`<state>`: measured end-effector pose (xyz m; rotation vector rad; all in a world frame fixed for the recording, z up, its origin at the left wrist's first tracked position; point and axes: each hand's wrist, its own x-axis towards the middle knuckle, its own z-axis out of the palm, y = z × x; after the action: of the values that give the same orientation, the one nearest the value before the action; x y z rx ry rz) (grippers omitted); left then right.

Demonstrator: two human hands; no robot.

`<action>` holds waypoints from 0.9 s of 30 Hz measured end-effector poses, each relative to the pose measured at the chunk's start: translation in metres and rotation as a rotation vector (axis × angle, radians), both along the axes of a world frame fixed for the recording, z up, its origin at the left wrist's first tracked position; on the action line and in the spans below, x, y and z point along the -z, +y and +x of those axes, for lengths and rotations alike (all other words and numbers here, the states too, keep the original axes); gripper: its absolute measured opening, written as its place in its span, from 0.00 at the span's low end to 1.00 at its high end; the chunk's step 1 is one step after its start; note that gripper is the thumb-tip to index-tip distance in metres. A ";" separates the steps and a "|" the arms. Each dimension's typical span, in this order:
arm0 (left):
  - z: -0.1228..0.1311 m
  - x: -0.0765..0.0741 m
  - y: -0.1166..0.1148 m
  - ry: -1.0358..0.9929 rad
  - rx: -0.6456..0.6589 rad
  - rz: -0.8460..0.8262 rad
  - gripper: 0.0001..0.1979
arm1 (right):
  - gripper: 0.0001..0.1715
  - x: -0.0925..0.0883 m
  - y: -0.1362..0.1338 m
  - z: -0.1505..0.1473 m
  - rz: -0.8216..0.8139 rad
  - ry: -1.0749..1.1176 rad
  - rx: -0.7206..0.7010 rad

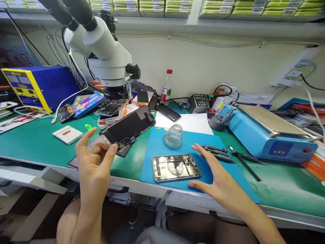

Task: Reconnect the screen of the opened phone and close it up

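Note:
My left hand [94, 159] is raised over the table's front edge and pinches the near end of a black phone screen panel [129, 127], which slants up and away to the right. An opened phone body [176, 167] with its insides showing lies on a blue mat [228, 169]. Just right of that phone rests my right hand [215, 176], fingers spread on the mat and holding nothing. A small clear glass jar [174, 136] stands beyond the phone. Several dark screwdrivers [220, 154] lie past my right fingertips.
A white microscope [101, 44] looms at the upper left beside a blue and yellow power unit [38, 86]. A blue heating machine [266, 134] fills the right. A water bottle [166, 87], loose phones and a white paper sheet [188, 122] sit behind.

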<state>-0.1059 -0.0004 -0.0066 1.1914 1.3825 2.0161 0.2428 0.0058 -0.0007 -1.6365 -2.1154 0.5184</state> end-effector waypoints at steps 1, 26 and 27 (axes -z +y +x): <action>-0.005 -0.001 0.000 0.040 -0.004 -0.010 0.41 | 0.60 0.002 0.000 0.000 0.003 -0.021 -0.005; -0.011 0.005 -0.028 0.638 0.145 -0.503 0.19 | 0.54 0.005 0.000 -0.007 0.039 -0.017 0.114; -0.006 0.005 -0.026 0.656 0.133 -0.448 0.19 | 0.54 0.005 0.000 -0.007 0.042 -0.014 0.110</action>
<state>-0.1123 -0.0269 -0.0112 1.7354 1.8551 1.1572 0.2354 0.0056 -0.0055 -1.7250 -2.0186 0.4261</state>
